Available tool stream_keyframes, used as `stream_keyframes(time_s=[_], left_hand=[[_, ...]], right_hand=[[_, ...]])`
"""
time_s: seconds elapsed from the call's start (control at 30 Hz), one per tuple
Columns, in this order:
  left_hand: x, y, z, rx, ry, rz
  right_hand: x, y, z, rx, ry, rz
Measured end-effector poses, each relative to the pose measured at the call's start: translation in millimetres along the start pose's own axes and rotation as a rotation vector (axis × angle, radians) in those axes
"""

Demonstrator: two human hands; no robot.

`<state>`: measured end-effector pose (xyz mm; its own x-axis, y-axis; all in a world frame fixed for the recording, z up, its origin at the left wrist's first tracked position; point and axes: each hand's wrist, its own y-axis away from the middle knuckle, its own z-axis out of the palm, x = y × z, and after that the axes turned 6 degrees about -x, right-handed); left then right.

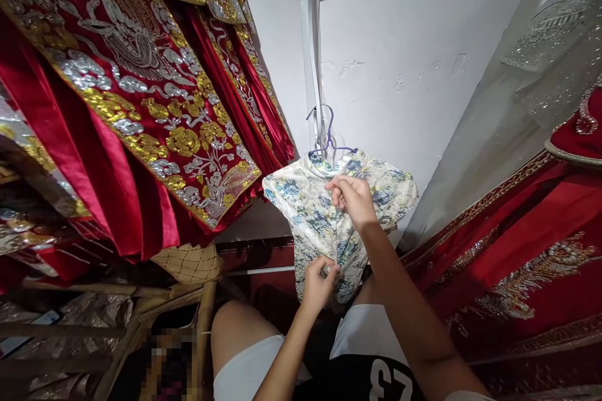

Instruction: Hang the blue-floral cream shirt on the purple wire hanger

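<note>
A small white dress with blue and green flowers (308, 210) hangs on a purple hanger (329, 138) against the white wall. My right hand (352, 200) pinches the dress's front just below the collar. My left hand (320, 282) is closed on the fabric lower down, near the hem. Both arms reach forward from my lap.
Red garments with gold and silver embroidery (141, 106) hang at the left. More red embroidered cloth (517, 263) lies at the right, beside a clear plastic cover (540, 56). A bamboo chair (188, 301) stands at the lower left. My knees in white shorts (254, 363) are below.
</note>
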<state>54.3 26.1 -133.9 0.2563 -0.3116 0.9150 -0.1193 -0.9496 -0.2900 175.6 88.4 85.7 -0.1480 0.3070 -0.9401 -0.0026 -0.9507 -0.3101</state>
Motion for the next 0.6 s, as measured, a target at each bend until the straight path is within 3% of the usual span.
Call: stream_keyframes(time_s=[0.1,0.27,0.37,0.43,0.5,0.6], left_hand=[[32.3,-24.8,-24.1,-0.039,0.090,0.032],[122.2,-86.9,-70.8,0.232,0.049,0.370],[164.9,-113.6,-83.1,0.124,-0.062,0.540],[181.0,-123.1,-83.9,-0.001,-0.190,0.597],[189.2,-127.0,-80.7,-0.046,-0.310,0.644],[192.7,-129.9,-77.2,0.062,-0.398,0.711]], right_hand=[[9.3,9.6,-4.9,0.002,0.022,-0.022],[1.3,14.1,-11.2,-0.013,0.047,-0.038],[-10.5,15.8,-13.2,-0.043,0.072,-0.072],[-14.5,15.6,-14.5,-0.057,0.080,-0.097],[-12.6,13.2,-15.0,-0.063,0.084,-0.107],[1.7,7.0,-13.7,-0.051,0.123,-0.093]])
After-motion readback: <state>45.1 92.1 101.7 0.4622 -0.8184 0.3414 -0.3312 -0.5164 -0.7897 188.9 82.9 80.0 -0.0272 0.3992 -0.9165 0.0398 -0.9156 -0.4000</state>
